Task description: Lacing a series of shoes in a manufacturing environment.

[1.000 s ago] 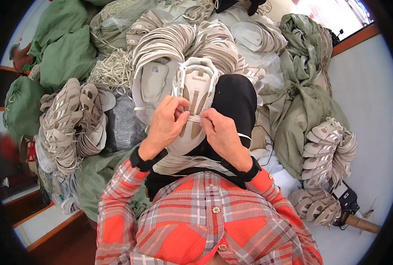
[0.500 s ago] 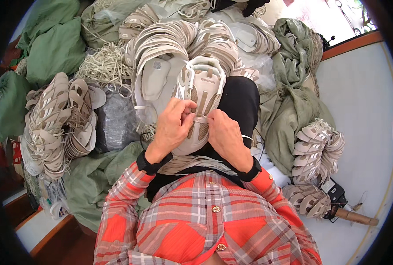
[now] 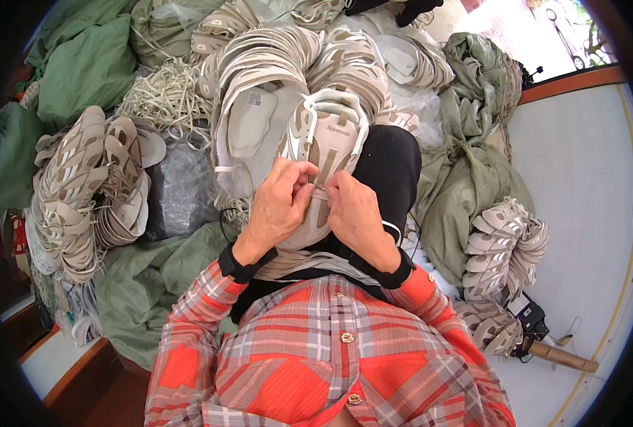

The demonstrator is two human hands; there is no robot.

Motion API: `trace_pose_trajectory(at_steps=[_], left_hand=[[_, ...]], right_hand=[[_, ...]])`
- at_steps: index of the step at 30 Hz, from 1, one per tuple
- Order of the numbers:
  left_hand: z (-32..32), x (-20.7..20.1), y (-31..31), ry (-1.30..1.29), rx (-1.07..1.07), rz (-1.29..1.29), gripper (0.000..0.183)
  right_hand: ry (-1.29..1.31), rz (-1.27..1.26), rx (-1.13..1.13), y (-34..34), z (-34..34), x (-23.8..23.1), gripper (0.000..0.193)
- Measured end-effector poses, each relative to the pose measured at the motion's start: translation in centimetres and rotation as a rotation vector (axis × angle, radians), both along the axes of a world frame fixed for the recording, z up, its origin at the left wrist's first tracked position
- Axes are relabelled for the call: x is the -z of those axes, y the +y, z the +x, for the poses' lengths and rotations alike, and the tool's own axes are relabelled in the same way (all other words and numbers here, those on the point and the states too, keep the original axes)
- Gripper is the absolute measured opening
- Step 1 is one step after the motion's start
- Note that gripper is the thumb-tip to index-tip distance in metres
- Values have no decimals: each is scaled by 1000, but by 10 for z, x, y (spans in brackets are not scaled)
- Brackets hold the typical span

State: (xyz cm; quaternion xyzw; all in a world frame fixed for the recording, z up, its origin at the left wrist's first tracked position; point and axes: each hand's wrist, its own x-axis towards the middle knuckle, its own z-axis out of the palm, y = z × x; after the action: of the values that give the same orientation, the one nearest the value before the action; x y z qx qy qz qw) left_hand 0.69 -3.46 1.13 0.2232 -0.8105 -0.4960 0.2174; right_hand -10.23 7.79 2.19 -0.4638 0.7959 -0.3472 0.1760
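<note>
A beige and white shoe upper (image 3: 334,135) rests toe-down toward me over my lap, with tan mesh panels and a tongue in its middle. My left hand (image 3: 277,203) is closed at its left eyelet edge, thumb and forefinger pinched together. On the opposite edge, my right hand (image 3: 356,213) pinches a pale shoelace whose short stretch crosses the lower throat between both hands. The fingertips hide most of the lace and the eyelets there.
Stacked shoe uppers (image 3: 267,60) fan out beyond my hands, beside a heap of loose laces (image 3: 163,96). More uppers hang in bundles (image 3: 71,192) at left and at right (image 3: 505,245). Green cloth sacks (image 3: 85,75) and a plastic-wrapped grey bundle (image 3: 181,188) lie around.
My right hand has shifted slightly left and up, closer to my left hand, still pinched. My left hand stays almost where it was. The view has tilted a little.
</note>
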Motion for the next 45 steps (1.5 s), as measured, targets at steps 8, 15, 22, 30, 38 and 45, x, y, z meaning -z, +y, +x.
trace_pose_trajectory(at_steps=[8,15,22,30,38,45], left_hand=[[4,-1,0,39,39,24,27],[6,-2,3,28,32,9,27],[6,0,-9,25,82,-22,27],[-19,-22,-47,-179,443,-457,16],[4,-54,-106,-108,488,-1068,5],[-13,-56,-93,417,-319,-219,17]], right_hand=[[201,-57,-53,14,1,-10,18],[254,149,-13,13,10,-4,19],[335,52,-38,0,14,4,7],[132,-30,40,-3,6,12,14],[-790,266,14,79,-37,-59,39],[-928,381,74,97,-34,-78,30]])
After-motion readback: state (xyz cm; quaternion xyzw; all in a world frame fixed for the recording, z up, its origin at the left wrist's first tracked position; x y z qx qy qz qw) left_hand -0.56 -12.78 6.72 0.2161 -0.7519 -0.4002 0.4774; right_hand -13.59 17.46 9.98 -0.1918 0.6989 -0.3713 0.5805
